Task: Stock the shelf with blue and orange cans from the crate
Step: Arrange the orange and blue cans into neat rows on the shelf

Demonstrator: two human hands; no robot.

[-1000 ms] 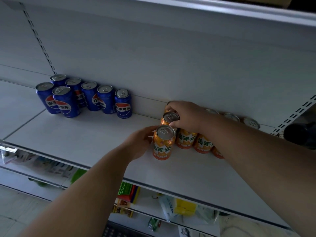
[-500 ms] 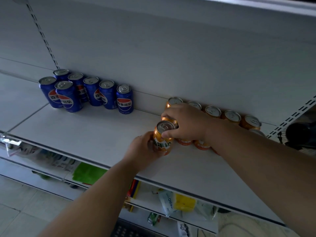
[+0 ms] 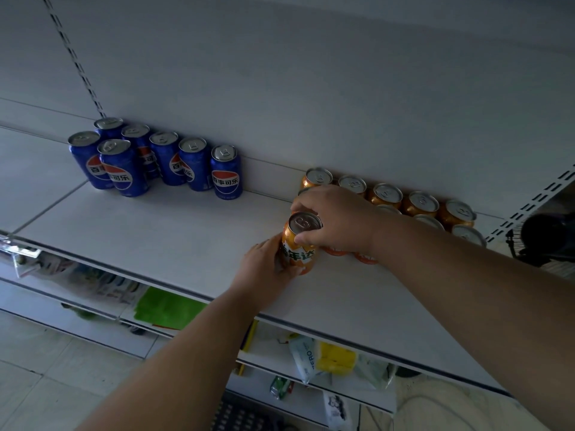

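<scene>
An orange can (image 3: 298, 253) stands upright on the white shelf (image 3: 155, 237), in front of the left end of the orange cans (image 3: 420, 203) lined along the back wall. My left hand (image 3: 264, 265) grips its left side. From above, my right hand (image 3: 339, 219) curls over the can's top, thumb on the near rim and fingers behind it. A second orange can's rim (image 3: 303, 191) shows just past those fingers. Several blue cans (image 3: 161, 160) are grouped at the back left. The crate is out of view.
Bare shelf lies between the blue and orange groups and along the front edge. Lower shelves hold packets, among them a green one (image 3: 171, 309) and a yellow one (image 3: 336, 357). A dark fan (image 3: 547, 237) sits at the right edge.
The front orange can has slid back toward the orange row with my left hand on it. My right hand has come forward from the can behind onto the front can's top.
</scene>
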